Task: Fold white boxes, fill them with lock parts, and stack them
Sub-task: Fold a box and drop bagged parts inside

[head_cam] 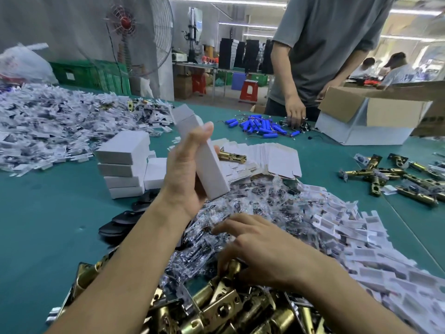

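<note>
A folded white box [208,162] is held above the green table [48,225] by the left hand [185,169], tilted with its open flap end uppermost; the thumb is pressed along the near face and the fingers are curled round the far side. The right hand [262,247] is laid palm-down on the heap of brass latches [216,307] and small clear bags [252,203] at the near edge, its fingers bent and slightly spread. Whether a latch is gripped beneath it cannot be told, as the palm hides the contact. A stack of closed white boxes [122,165] is seen left of the raised box. Behind it, flat box blanks [272,157] are fanned out, with one latch [232,157] lying on them.
</note>
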`<state>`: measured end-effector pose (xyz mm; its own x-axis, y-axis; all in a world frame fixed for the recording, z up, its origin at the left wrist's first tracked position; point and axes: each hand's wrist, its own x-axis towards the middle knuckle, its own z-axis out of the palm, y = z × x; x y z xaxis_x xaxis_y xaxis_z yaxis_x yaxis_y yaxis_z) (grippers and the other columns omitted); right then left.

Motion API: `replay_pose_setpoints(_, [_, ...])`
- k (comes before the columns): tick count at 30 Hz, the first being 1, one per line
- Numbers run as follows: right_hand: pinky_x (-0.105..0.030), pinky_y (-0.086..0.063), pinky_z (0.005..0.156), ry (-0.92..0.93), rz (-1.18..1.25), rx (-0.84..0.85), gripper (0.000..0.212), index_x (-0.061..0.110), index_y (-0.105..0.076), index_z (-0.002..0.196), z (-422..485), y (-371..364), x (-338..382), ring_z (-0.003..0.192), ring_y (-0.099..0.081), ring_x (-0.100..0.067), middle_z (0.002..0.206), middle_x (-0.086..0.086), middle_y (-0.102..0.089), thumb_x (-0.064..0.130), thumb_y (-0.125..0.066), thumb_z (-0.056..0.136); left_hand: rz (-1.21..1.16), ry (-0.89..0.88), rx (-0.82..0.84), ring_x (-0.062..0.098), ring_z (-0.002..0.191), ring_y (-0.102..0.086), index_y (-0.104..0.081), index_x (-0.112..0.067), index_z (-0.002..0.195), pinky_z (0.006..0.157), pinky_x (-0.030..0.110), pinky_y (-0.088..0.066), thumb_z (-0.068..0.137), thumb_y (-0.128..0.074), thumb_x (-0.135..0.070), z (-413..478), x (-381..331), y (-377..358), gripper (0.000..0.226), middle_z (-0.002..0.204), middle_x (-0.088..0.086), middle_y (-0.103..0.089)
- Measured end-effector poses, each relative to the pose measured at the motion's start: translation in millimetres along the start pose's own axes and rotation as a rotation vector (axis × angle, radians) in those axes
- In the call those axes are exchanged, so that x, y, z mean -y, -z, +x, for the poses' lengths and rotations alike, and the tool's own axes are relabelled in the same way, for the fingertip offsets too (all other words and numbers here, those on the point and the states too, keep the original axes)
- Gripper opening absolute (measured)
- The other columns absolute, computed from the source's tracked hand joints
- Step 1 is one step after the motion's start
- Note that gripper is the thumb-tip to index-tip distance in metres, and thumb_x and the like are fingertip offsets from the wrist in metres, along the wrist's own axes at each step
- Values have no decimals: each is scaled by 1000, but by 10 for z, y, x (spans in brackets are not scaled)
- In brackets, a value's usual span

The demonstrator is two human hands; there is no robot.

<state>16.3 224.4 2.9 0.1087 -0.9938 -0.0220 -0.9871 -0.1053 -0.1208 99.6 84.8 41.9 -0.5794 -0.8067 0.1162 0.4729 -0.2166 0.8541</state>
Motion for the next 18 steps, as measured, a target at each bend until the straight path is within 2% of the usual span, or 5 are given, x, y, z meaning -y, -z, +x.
replay_pose_setpoints(4, [-35,-24,117,-95,103,-149,31,46,-66,111,-139,52,-156,135,-24,-4,149,18,-34,44,-73,81,-36,-203,-31,12,94,-57,-53,-19,128,71,28,-50,52,-75,-52,39,-25,-10,86,106,2,-60])
replay_pose_setpoints(8, [-30,-34,99,-271,311,-564,24,48,-67,91,-317,205,-423,112,-34,-6,114,21,-43,44,-77,69,-13,-267,48,12,104,-54,-39,-23,140,71,31,-53,60,-75,-48,23,-1,-27,92,123,1,-51])
replay_pose_setpoints(13, [-27,-54,76,-382,809,-1106,26,35,-68,89,-504,345,-489,87,-65,-11,89,8,-69,41,-74,65,469,-347,285,-4,91,-63,-37,-42,127,73,21,-57,68,-91,-23,-24,127,-34,82,115,-8,-51])
replay_pose_setpoints(15, [-24,-54,80,-383,958,-1212,23,28,-69,86,-540,393,-471,85,-70,-8,87,10,-74,37,-75,66,743,-316,386,-1,96,-64,-41,-56,119,75,22,-58,64,-94,-24,-51,197,-22,83,113,-21,-55])
replay_pose_setpoints(18, [-16,-54,79,-322,1024,-1264,30,25,-68,99,-567,485,-385,91,-72,-8,91,10,-76,27,-75,69,949,-256,506,-6,98,-60,-48,-54,124,76,15,-48,67,-94,-27,-69,239,-1,78,113,-23,-57])
